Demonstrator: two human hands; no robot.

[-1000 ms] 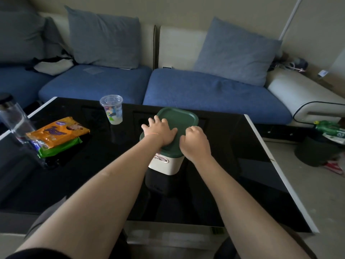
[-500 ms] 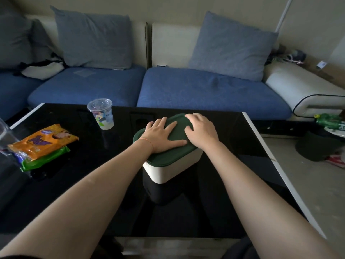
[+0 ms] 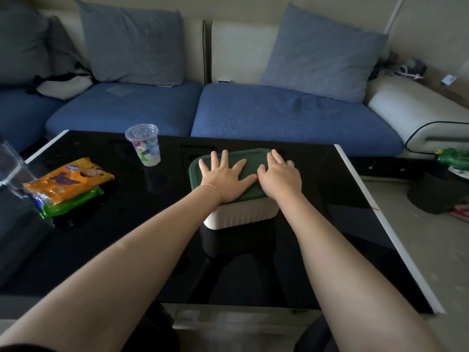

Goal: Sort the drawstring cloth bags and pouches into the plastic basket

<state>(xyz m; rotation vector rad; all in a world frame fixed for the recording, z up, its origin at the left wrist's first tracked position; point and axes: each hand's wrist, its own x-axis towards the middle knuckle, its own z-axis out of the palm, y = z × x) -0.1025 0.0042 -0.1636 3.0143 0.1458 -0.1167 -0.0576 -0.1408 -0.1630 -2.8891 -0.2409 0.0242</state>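
**Both palms flat on the closed basket lid**

Since the earlier frames the basket (image 3: 241,212) has turned so its long axis now runs roughly parallel to the far edge of the table (image 3: 330,237), and both hands have spread from a half-curled press into flat palms on the green lid (image 3: 250,161).

The left hand (image 3: 225,177) lies on the lid's left half, fingers (image 3: 218,161) splayed wide and straight, gripping nothing. The right hand (image 3: 280,177) covers the right half, its fingers extended toward the lid's far rim; they look relaxed and hold nothing, though the tips are partly hidden.

The basket stands right of the table's middle, closer to the far edge than the near one. No drawstring bags or pouches show anywhere; whether they are inside cannot be told with the lid shut.

Each hand sits directly over one end of the lid, equally near, so a lift would likely need fingers hooking the two short ends.

A clear cup (image 3: 143,144) stands near the far edge, and snack packets (image 3: 67,185) lie by the left edge.
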